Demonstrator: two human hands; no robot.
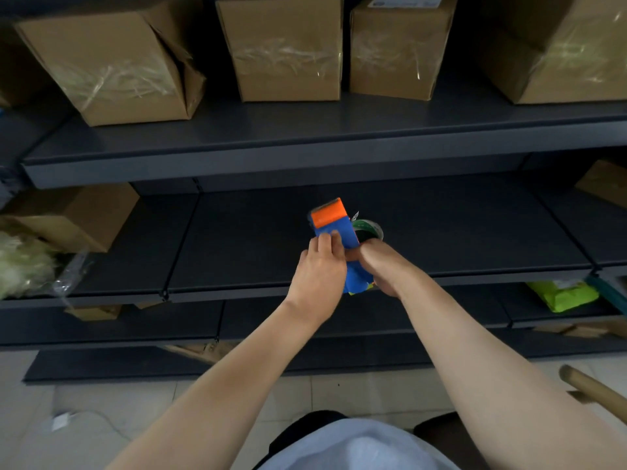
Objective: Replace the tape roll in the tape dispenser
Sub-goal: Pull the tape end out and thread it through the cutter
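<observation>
A blue tape dispenser (339,237) with an orange front plate is held upright over the middle shelf (441,239). My left hand (319,269) grips its left side, fingers resting on the blue body. My right hand (381,266) holds the dispenser's lower right part; its fingers are hidden behind the dispenser. A tape roll (368,230) with a green-printed core shows just right of the dispenser body, partly hidden by it. I cannot tell whether the roll sits on the dispenser's spindle.
Several taped cardboard boxes (281,45) stand on the upper shelf. Another box (78,215) and a bag of pale filling (23,262) sit at the middle shelf's left. A green packet (563,295) lies lower right. A cardboard tube (593,391) juts in at right.
</observation>
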